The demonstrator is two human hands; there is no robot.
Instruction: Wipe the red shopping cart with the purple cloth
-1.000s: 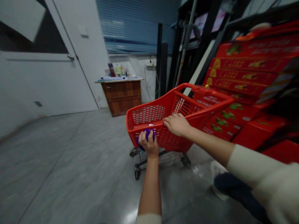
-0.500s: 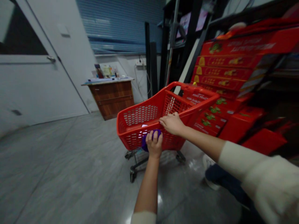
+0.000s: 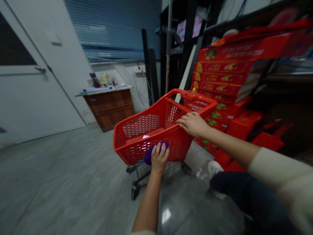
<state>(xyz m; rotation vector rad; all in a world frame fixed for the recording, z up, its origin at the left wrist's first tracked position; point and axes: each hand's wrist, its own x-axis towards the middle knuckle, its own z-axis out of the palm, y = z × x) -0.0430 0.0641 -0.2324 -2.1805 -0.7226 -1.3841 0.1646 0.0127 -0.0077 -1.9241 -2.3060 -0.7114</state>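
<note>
Your left hand is closed around a purple object, with the fingers wrapped over it so that only its edges show. You cannot tell from this view what the object is. It sits low against the near wall of a red plastic shopping cart, apparently on the outer side, though your hand hides most of where they meet.

Your right hand lies on the near rim towards the cart's right corner, with the fingers close together and curled over the edge. Your cream sleeve comes in from the right.

The cart has perforated walls, and a small white slip of paper lies inside it. Its dark wheeled frame stands on the grey floor.

Just beside the cart on the right, stacks of red boxes printed with fruit rise in front of dark shelving. A dark trouser leg and a white shoe show at the lower right.

Farther ahead, papers and small items sit on a wooden table below blue blinds. A white door with a lever handle stands to the left.
</note>
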